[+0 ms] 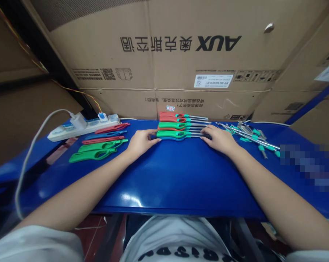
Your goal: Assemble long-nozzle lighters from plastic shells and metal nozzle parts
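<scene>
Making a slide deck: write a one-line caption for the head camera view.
Left hand and right hand rest on a row of red and green utility lighters on a blue workbench.

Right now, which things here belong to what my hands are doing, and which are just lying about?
Belonging to the work:
left hand
right hand
row of long-nosed lighters
loose red, blue and green handle shells
metal tubes with teal fittings

Just lying about:
white power strip
AUX cardboard carton
</scene>
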`<state>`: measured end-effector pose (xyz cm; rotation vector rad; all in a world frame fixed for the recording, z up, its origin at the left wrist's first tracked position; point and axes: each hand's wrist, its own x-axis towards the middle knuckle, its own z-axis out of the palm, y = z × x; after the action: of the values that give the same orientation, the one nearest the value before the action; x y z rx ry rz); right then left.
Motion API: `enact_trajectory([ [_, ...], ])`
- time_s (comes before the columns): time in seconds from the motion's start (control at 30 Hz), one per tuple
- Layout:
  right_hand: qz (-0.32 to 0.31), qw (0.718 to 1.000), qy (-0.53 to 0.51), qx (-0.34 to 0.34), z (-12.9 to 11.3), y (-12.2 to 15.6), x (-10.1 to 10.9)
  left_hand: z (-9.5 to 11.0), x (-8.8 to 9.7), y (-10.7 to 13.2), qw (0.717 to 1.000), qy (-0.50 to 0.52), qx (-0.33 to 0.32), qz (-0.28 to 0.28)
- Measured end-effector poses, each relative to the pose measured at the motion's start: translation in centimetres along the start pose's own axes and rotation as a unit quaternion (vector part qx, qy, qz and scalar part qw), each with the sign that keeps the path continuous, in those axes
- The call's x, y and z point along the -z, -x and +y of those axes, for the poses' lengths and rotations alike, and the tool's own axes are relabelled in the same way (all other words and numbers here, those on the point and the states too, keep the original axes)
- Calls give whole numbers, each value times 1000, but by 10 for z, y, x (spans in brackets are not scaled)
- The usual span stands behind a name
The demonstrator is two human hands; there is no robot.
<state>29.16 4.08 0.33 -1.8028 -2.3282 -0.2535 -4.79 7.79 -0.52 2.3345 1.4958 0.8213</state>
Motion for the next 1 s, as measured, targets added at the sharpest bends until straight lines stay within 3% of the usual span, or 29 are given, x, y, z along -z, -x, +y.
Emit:
enact_trajectory([
  [0.77, -5, 1000, 8, 13, -1, 0, 0, 11, 6, 4, 996, -92, 8, -14],
  [1.0, 78, 997, 10, 10, -20, 6, 16, 17, 10, 9, 989, -137, -47, 34],
])
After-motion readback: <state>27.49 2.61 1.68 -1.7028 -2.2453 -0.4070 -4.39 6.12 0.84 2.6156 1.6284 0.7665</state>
